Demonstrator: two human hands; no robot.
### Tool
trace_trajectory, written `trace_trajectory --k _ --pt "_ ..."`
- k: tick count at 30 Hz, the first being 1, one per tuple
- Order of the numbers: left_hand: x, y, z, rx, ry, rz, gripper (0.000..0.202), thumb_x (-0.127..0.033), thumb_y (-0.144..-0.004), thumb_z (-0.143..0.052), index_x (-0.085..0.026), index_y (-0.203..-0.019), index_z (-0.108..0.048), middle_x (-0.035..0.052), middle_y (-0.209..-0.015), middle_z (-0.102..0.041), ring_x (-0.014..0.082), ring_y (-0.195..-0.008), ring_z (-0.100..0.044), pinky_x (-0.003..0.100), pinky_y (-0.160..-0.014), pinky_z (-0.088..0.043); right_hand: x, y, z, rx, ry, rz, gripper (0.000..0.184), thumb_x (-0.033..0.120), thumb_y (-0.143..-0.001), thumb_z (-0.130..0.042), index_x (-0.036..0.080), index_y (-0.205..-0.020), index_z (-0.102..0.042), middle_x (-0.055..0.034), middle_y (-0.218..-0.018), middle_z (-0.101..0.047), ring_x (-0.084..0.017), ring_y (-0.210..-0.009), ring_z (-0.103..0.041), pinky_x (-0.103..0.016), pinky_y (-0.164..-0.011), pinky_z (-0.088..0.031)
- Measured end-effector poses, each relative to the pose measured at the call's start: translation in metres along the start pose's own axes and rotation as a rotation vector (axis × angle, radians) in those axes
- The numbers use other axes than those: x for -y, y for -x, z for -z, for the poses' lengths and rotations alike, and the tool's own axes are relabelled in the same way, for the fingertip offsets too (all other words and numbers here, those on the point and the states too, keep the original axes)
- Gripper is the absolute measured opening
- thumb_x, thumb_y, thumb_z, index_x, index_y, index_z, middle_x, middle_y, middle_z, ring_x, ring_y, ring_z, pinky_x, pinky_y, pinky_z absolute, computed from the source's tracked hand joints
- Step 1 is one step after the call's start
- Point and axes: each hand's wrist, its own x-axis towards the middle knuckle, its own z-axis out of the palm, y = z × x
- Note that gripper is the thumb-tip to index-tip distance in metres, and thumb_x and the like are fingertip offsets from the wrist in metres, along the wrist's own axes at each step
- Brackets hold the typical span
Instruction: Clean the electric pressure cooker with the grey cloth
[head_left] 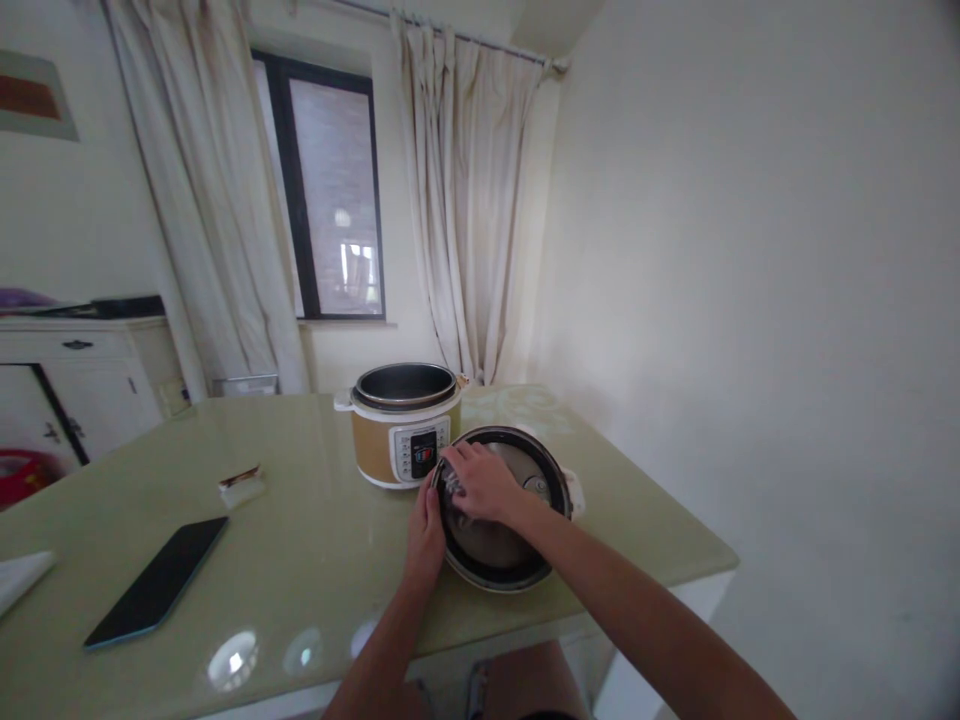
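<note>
Table [300,460], hands [426,535] [484,482] holding lid [491,548], greyish wad [453,483]; cooker [375,440]

Pale, bare wall [750,250] filling right side, meeting window wall [330,350] at corner. Dark-framed window [337,200] sitting between cream curtains: left curtain [202,180] falling in long folds, right curtain [484,190] hanging from thin rod [487,44]. Pane catching bright reflections. White cabinet [97,355] with dark handles standing at far left, dark items lying on top; flat picture [34,97] hanging above. Glossy pale-green bench [300,470] stretching toward window, mirroring round lights [232,660] near front edge. Soft, dim light spreading over walls.
</note>
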Motion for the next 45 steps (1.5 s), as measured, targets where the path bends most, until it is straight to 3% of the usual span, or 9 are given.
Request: trace_trajectory --k 5,12,19,23,28,33,37,41,45 --pt "0.002 0.000 0.001 -0.035 -0.036 0.018 0.058 -0.056 -0.109 -0.036 -0.018 -0.146 -0.060 0.0146 -0.149 -0.065 0.0262 -0.142 -0.059 0.047 -0.125 -0.042 0.014 0.019 -0.018 0.116 -0.185 0.063 0.061 0.042 -0.081 -0.077 0.024 -0.136 -0.061 -0.0103 -0.122 -0.070 -0.030 -0.108 -0.069 -0.039 -0.091 -0.056" --pt "0.003 -0.003 0.000 -0.020 -0.103 -0.020 0.050 -0.049 -0.109 -0.039 -0.021 -0.144 -0.062 0.0117 -0.149 -0.066 0.0263 -0.143 -0.058 0.047 -0.125 -0.043 -0.020 0.056 0.000 0.307 -0.015 0.053 0.049 0.045 -0.080 -0.081 0.029 -0.125 -0.071 -0.0112 -0.123 -0.068 -0.034 -0.112 -0.068 -0.042 -0.088 -0.057" --pt "0.005 -0.005 -0.001 -0.031 -0.096 -0.021 0.053 -0.052 -0.108 -0.041 -0.021 -0.145 -0.063 0.0116 -0.151 -0.066 0.0260 -0.145 -0.057 0.045 -0.125 -0.043 -0.031 0.021 0.014 0.108 0.118 -0.220 0.045 0.037 -0.089 -0.072 0.025 -0.132 -0.065 -0.0159 -0.132 -0.064 -0.035 -0.121 -0.063 -0.042 -0.089 -0.058" --pt "0.006 -0.003 0.000 -0.024 -0.077 -0.008 0.059 -0.058 -0.108 -0.039 -0.019 -0.147 -0.061 0.0133 -0.152 -0.064 0.0261 -0.145 -0.057 0.045 -0.126 -0.042 -0.003 0.003 -0.001 0.058 -0.028 -0.143 0.065 0.041 -0.085 -0.074 0.024 -0.144 -0.053 -0.0134 -0.130 -0.069 -0.034 -0.116 -0.066 -0.043 -0.090 -0.059" --pt "0.004 0.000 0.001 -0.015 -0.086 0.005 0.060 -0.059 -0.109 -0.037 -0.020 -0.150 -0.059 0.0133 -0.152 -0.064 0.0262 -0.145 -0.056 0.047 -0.127 -0.040 0.022 0.018 -0.016 0.102 -0.123 -0.062 0.056 0.039 -0.081 -0.074 0.020 -0.131 -0.058 -0.0139 -0.122 -0.073 -0.035 -0.112 -0.069 -0.044 -0.088 -0.059" --pt "-0.004 0.000 0.000 -0.009 -0.083 -0.007 0.059 -0.056 -0.109 -0.036 -0.018 -0.147 -0.060 0.0141 -0.152 -0.064 0.0264 -0.146 -0.055 0.049 -0.129 -0.037 -0.003 0.047 -0.008 0.206 -0.087 -0.048 0.054 0.047 -0.079 -0.077 0.023 -0.126 -0.066 -0.0132 -0.124 -0.072 -0.034 -0.110 -0.072 -0.044 -0.090 -0.057" --pt "-0.009 0.000 -0.003 -0.006 -0.073 -0.020 0.058 -0.054 -0.110 -0.036 -0.017 -0.147 -0.061 0.0137 -0.152 -0.064 0.0258 -0.146 -0.056 0.047 -0.128 -0.038 -0.035 0.055 0.007 0.227 -0.053 -0.183 0.050 0.046 -0.079 -0.077 0.025 -0.124 -0.071 -0.0115 -0.118 -0.074 -0.033 -0.106 -0.073 -0.041 -0.087 -0.057" --pt "-0.007 -0.001 -0.005 -0.013 -0.070 -0.022 0.057 -0.055 -0.109 -0.038 -0.018 -0.147 -0.061 0.0131 -0.154 -0.063 0.0258 -0.147 -0.054 0.047 -0.128 -0.039 -0.047 0.038 0.012 0.162 0.031 -0.313 0.043 0.042 -0.086 -0.072 0.022 -0.124 -0.071 -0.0151 -0.121 -0.073 -0.033 -0.107 -0.072 -0.041 -0.086 -0.057" --pt "-0.002 -0.001 -0.004 -0.009 -0.083 -0.010 0.059 -0.057 -0.109 -0.037 -0.021 -0.150 -0.059 0.0116 -0.156 -0.061 0.0255 -0.151 -0.050 0.047 -0.130 -0.035 -0.029 0.008 0.003 0.050 0.076 -0.310 0.047 0.041 -0.088 -0.071 0.022 -0.132 -0.066 -0.0171 -0.130 -0.068 -0.034 -0.115 -0.068 -0.040 -0.085 -0.058"
